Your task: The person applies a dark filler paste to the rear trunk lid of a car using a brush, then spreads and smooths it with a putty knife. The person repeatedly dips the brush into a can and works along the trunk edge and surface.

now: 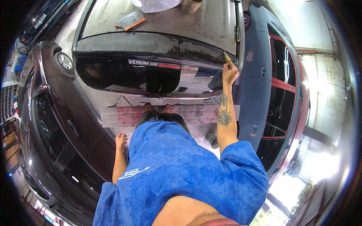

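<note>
My right hand (230,74) reaches out to the far right corner of a car roof's rear edge. It grips a slim yellow-handled tool (227,60), its tip against the dark, patchy strip (188,48) above the rear window (120,77); the kind of tip is too small to tell. My left hand (121,140) hangs low at my left side with loosely bent fingers and nothing visible in it. Beyond the strip, the worn grey roof (169,24) carries a flat grey-and-orange piece (131,20), a metal can (192,5) and a white crumpled sheet (155,4).
My feet (166,109) are on a stained plank bench (196,113) behind the car. A dark maroon car (86,124) stands close on the left, a grey-blue car body (253,75) with red window frames close on the right. A round container (212,140) sits below the bench.
</note>
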